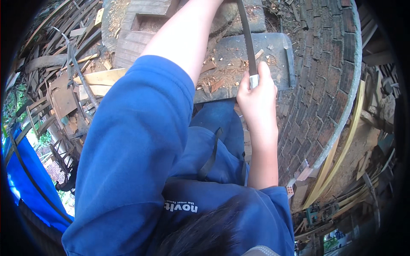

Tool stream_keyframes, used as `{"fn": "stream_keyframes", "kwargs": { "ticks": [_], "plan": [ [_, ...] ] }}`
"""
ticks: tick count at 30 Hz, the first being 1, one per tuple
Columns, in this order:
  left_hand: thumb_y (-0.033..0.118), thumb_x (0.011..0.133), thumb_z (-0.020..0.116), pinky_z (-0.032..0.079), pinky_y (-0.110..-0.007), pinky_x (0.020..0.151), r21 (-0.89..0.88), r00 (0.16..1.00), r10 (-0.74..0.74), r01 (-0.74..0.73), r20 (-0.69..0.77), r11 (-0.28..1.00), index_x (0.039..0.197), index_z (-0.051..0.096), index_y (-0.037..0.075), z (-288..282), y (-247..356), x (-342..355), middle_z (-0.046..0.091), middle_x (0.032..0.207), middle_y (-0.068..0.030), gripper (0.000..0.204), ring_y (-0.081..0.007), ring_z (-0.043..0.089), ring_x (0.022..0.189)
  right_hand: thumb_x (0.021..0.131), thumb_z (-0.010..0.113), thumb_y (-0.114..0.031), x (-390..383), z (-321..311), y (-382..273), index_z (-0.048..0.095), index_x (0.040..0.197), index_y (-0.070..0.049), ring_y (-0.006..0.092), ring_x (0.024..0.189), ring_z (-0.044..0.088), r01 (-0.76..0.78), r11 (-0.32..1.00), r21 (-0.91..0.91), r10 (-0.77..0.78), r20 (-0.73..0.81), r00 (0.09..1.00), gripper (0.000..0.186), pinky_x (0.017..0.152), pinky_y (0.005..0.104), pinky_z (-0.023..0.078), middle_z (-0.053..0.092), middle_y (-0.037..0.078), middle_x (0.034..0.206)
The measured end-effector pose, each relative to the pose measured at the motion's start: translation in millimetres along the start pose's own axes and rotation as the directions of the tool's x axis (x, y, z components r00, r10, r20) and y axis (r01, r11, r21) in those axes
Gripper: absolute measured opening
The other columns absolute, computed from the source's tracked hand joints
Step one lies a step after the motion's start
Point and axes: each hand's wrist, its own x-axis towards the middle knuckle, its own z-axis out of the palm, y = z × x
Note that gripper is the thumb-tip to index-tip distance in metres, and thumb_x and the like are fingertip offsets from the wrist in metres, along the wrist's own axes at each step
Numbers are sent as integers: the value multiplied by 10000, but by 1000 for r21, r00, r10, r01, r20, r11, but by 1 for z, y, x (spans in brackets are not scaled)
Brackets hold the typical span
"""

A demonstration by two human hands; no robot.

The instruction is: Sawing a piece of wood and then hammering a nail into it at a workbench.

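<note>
My right hand (258, 91) is closed round the handle end of a saw-like tool (247, 36). The tool has a long, narrow, dark blade and a pale metal collar; its handle is hidden in my grip. The blade runs away from me past the top edge, where its far end is cut off. Under it lies a dark grey board (277, 55), strewn with wood chips (218, 83). My left forearm (181, 36) reaches over the board to the top edge, and the left hand is out of the picture. A notched wooden block (132, 45) lies left of that forearm.
A curved brick surface (324, 72) borders the right side. Scrap wood (47, 55) is piled at the far left, with pale planks (100, 79) nearer. Long yellowish strips (348, 132) lie beyond the bricks. A blue tarp (32, 179) hangs at the lower left.
</note>
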Motion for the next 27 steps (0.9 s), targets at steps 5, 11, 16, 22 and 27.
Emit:
{"fn": "stream_keyframes", "kwargs": {
  "ticks": [5, 11, 16, 22, 27],
  "plan": [
    [306, 924, 435, 531, -478, 874, 6, 996, 37, -37, 85, 999, 966, 730, 1, -5, 1, -7, 705, 1015, -234, 426, -394, 676, 1012, 901, 605, -42, -40, -21, 4, 444, 993, -9, 467, 711, 650, -121, 992, 35, 120, 29, 992, 188, 562, 442, 503, 595, 256, 689],
    [281, 920, 442, 514, -468, 912, -9, 1000, 4, -4, 15, 1000, 1009, 730, 13, -9, 1, -5, 695, 1051, -244, 403, -395, 661, 1053, 901, 585, -20, 26, 19, 7, 483, 1072, -13, 478, 778, 652, 97, 995, -37, -99, -54, 994, 199, 610, 468, 520, 624, 268, 750],
    [294, 929, 440, 518, -466, 908, -35, 1000, 6, -5, 27, 999, 1002, 733, 17, -4, 0, -2, 697, 1061, -234, 409, -385, 663, 1053, 916, 570, -56, -20, 7, 28, 489, 1076, -16, 497, 769, 635, 123, 990, 61, -120, -58, 991, 184, 609, 522, 500, 614, 287, 747],
    [311, 936, 429, 527, -469, 892, 47, 999, 37, -38, 6, 998, 981, 737, 11, -6, 1, 4, 701, 1038, -238, 432, -384, 673, 1031, 902, 595, -51, 41, 28, 20, 456, 979, -27, 496, 749, 626, 115, 993, -24, -116, -63, 991, 160, 594, 504, 503, 612, 282, 737],
    [301, 941, 410, 524, -475, 895, 31, 998, 30, -32, 53, 999, 990, 734, 2, 0, 4, -4, 701, 1025, -243, 443, -392, 673, 1022, 900, 589, -58, 26, 34, 26, 438, 954, -24, 486, 738, 631, 130, 989, 71, -123, -94, 988, 164, 584, 519, 487, 613, 284, 722]
  ]
}}
